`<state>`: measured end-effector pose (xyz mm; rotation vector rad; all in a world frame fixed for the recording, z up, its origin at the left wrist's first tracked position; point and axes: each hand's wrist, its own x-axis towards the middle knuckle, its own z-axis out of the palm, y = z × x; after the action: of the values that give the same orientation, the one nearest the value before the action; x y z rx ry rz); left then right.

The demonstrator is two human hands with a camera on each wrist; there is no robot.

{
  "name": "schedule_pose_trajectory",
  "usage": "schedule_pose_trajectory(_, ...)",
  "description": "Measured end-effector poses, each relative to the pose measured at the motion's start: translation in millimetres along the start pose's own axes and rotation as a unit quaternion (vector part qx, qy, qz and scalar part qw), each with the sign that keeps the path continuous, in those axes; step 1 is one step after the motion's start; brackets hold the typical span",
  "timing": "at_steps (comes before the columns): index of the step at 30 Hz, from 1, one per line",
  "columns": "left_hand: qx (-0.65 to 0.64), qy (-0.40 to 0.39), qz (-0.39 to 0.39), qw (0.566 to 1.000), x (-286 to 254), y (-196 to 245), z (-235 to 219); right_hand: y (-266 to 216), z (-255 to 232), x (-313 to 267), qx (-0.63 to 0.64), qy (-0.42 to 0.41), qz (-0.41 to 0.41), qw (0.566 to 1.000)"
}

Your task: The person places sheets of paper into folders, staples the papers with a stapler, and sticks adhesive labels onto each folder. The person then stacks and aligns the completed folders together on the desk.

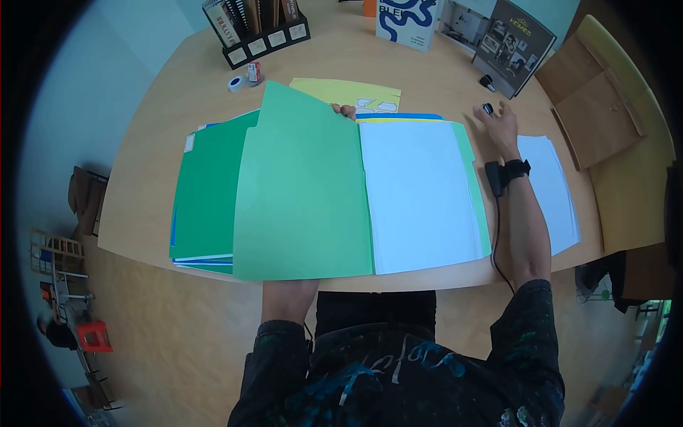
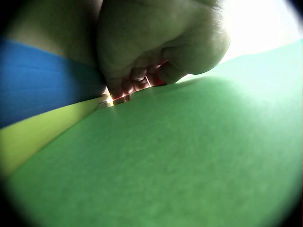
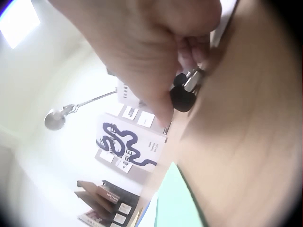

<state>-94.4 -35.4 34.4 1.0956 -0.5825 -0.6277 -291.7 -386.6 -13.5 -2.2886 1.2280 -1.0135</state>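
Observation:
A light green file folder (image 1: 306, 192) lies spread out in front of me, its left cover raised over a darker green folder (image 1: 206, 196). White sheets (image 1: 420, 199) fill its right side. My left hand (image 1: 344, 111) grips the cover's top edge; the rest of it is hidden behind the cover. In the left wrist view its curled fingers (image 2: 137, 85) meet the green card. Beyond the folder's right corner, my right hand (image 1: 498, 128) has thumb and fingers spread around a small black-and-silver object (image 3: 183, 94), whose exact kind is unclear.
Another small black object (image 1: 487, 82) lies just beyond the right hand. White papers (image 1: 551, 192) are under the right forearm. A yellow-green sheet (image 1: 320, 89), a tape roll (image 1: 235, 84), a black book rack (image 1: 267, 43) and a standing grey book (image 1: 512, 46) are farther back.

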Motion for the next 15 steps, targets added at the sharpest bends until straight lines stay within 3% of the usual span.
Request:
schedule_pose_trajectory(1, 0.001, 0.002, -0.001, 1.0, -0.2, -0.3, -0.8, -5.3, -2.2, -2.9, -0.095, 0.069, -0.012, 0.993)
schedule_pose_trajectory(2, 0.003, 0.004, -0.003, 1.0, -0.9, -1.2, -2.0, -17.5, -10.4, -11.0, -0.095, 0.066, -0.012, 0.993)
schedule_pose_trajectory(4, 0.007, 0.009, -0.006, 1.0, -1.6, -2.5, -4.9, -44.0, -36.3, -32.8, 0.104, -0.049, -0.082, 0.99)
schedule_pose_trajectory(6, 0.011, 0.014, -0.009, 1.0, -2.6, -4.2, -6.6, -78.5, -67.3, -60.9, 0.116, -0.281, -0.11, 0.946)
schedule_pose_trajectory(8, 0.013, 0.015, -0.01, 1.0, -2.3, -4.5, -5.9, -91.4, -77.3, -84.5, 0.062, -0.404, -0.175, 0.896)
schedule_pose_trajectory(11, 0.017, 0.016, -0.011, 1.0, -1.7, -4.1, -2.7, -84.0, -65.3, -102.7, -0.002, -0.438, -0.246, 0.865)
schedule_pose_trajectory(15, 0.027, 0.021, -0.015, 0.999, -2.3, -3.6, -3.1, -79.9, -59.5, -113.2, -0.037, -0.464, -0.243, 0.851)
